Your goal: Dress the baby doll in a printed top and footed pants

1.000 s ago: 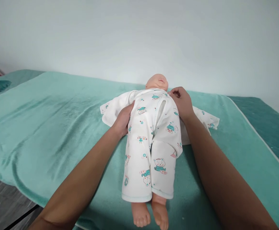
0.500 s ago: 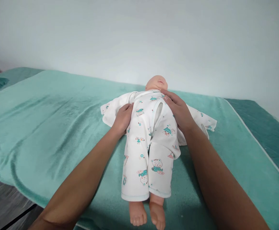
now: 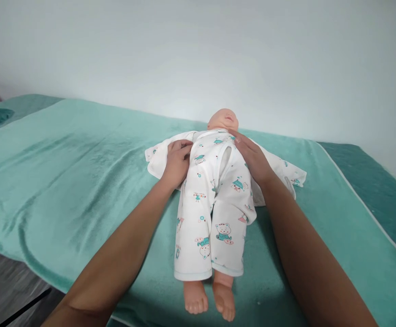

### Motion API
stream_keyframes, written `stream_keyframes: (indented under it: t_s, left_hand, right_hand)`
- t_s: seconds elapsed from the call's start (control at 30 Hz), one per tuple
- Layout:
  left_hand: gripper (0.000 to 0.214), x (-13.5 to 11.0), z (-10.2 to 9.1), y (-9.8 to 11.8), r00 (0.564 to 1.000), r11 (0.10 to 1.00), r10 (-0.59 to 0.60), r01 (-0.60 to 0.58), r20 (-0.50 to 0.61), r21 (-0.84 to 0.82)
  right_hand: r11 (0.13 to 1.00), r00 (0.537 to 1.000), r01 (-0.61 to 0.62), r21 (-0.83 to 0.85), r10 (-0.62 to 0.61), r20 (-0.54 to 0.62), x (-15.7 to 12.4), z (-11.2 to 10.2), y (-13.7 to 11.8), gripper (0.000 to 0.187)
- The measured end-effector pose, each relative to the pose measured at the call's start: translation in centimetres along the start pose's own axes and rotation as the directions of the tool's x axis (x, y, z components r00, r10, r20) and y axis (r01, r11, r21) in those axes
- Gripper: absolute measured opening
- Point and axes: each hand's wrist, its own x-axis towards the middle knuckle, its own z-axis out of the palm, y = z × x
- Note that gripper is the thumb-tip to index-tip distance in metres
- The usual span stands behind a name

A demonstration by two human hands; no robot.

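A baby doll (image 3: 223, 119) lies on its back, its head toward the wall and its bare feet toward me. It wears white trousers (image 3: 198, 213) printed with bears and houses, drawn high over its torso. A white top (image 3: 279, 168) spreads out beneath it to both sides. My left hand (image 3: 179, 163) is at the left side of the waist, fingers bent and closed on the trousers' edge; the fingertips are partly hidden. Across the right side of the waist lies my right hand (image 3: 254, 159), open, its fingers stretched toward the doll's chest.
A light green blanket (image 3: 65, 181) with some creases covers the table under the doll. Darker green cloth (image 3: 371, 181) shows at the right end. Behind stands a white wall (image 3: 198, 54). Grey floor (image 3: 10, 286) is visible at the lower left.
My left hand has shifted slightly up along the waist, and its fingers are now bent more over the trousers' edge. My right hand and the doll stay nearly where they were.
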Motion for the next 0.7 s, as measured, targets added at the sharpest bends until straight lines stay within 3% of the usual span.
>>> stream_keyframes:
  t_s: [0.17,0.3,0.4,0.5,0.6,0.7]
  left_hand:
    - [0.028,-0.3,0.1,-0.8,0.998,0.995,0.042,-0.046,0.043,0.089]
    - [0.034,-2.4,-0.4,0.0,1.0,0.998,0.006,-0.004,-0.02,0.069]
    - [0.034,-6.3,-1.6,1.3,0.995,0.997,-0.061,0.057,-0.083,-0.045]
    - [0.029,-12.1,-3.6,2.5,0.994,0.992,-0.077,0.068,-0.082,-0.105]
    - [0.025,-17.9,-5.6,3.6,0.996,0.991,-0.082,0.079,-0.021,-0.109]
    - [0.027,-21.9,-6.6,4.6,0.994,0.983,-0.078,0.09,0.079,-0.161]
  right_hand:
    - [0.999,0.999,-0.031,-0.017,0.031,-0.026,-2.3,0.6,-0.9,0.048]
    - [0.995,0.995,-0.088,-0.056,0.086,-0.042,-7.4,1.0,-2.0,0.061]
    - [0.993,0.993,-0.112,-0.036,0.11,-0.052,-12.9,1.6,-2.9,0.068]
    - [0.99,0.989,-0.138,-0.023,0.136,-0.056,-18.4,2.5,-3.8,0.064]
    - [0.994,0.992,-0.093,-0.062,0.087,-0.096,-22.6,3.9,-5.0,0.054]
    - [0.997,0.995,-0.02,-0.081,0.012,-0.095,-24.9,5.3,-6.4,0.046]
